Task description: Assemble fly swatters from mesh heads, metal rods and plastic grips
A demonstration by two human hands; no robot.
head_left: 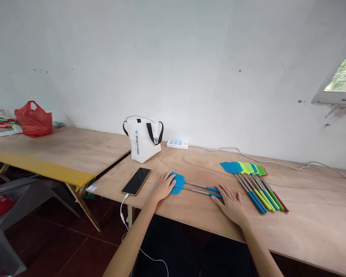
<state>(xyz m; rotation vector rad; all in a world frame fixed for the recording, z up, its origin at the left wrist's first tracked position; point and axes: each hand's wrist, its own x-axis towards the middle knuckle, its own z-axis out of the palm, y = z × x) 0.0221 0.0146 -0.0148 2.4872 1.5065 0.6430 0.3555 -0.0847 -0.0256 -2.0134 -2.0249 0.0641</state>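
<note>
Two blue fly swatters lie side by side on the wooden table (196, 219), their heads overlapping at the left. My left hand (162, 186) rests on the table, its fingertips over the left edge of the blue swatter heads (178, 180). At the other end, my right hand (232, 204) lies flat with fingers spread, its fingertips touching or beside the ends of the blue handles (213, 192). Further right, several fly swatters (255, 186) in blue, yellow-green, green and red lie in a slanted, overlapping row, their handles toward me.
A phone (136, 181) with a white cable lies left of my left hand. Behind it stand a white bag (144, 142) and a power strip (177, 144) by the wall. On another table at left sits a red plastic bag (34, 121); a grey chair (37, 202) stands below.
</note>
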